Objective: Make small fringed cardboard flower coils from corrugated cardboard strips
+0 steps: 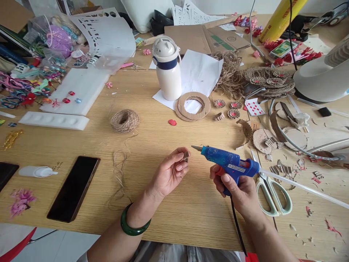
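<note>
Cardboard roll (186, 156), centre of frame, is pinched between thumb and fingertips of your left hand (173, 171); your right hand (240, 193) wraps the glue gun (222, 157), nozzle (196, 148) near the roll, seemingly not touching. Looks done: red-centred rosettes (233, 114) right of centre, others on the coiled twine (283, 91), upper right. Looks undone: no red centre visible on your roll; red discs (172, 122) lie loose mid-frame. Text: glue gun label (236, 168) too small to read, yellow tube (282, 18) print at upper right unclear; playing card (254, 107) shows red diamonds.
</note>
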The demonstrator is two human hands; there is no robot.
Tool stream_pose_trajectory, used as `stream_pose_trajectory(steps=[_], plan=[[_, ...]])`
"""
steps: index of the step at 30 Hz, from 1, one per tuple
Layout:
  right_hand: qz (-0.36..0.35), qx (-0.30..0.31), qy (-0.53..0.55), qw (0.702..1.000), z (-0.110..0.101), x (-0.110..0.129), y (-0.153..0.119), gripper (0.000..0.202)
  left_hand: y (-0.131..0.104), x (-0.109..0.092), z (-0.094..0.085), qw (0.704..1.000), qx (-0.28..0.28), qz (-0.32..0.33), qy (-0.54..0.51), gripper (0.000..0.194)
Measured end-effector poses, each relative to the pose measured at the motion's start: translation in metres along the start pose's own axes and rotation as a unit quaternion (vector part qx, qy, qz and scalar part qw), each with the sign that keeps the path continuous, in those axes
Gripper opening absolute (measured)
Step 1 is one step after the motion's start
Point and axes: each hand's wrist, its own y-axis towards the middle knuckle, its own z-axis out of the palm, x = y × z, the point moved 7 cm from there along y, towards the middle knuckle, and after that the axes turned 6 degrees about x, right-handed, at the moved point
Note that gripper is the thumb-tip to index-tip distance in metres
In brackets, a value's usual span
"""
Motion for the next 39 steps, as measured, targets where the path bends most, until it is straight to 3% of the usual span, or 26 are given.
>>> stream_pose_trajectory(steps=[19, 29, 39], plan=[[-0.009, 0.018, 0.009, 1.000, 0.000, -0.001, -0.004, 0.025, 0.001, 0.000, 0.002, 1.000, 0.013, 0.005, -0.021, 0.015], [-0.021, -0.039, 0.051, 0.998, -0.003, 0.003, 0.000, 0.017, 0.001, 0.005, 0.002, 0.998, 0.015, -0.015, 0.065, 0.018], [0.012, 0.001, 0.024, 1.000, -0.002, -0.006, -0.004, 0.022, 0.004, 0.003, -0.007, 1.000, -0.008, -0.001, 0.030, 0.019]])
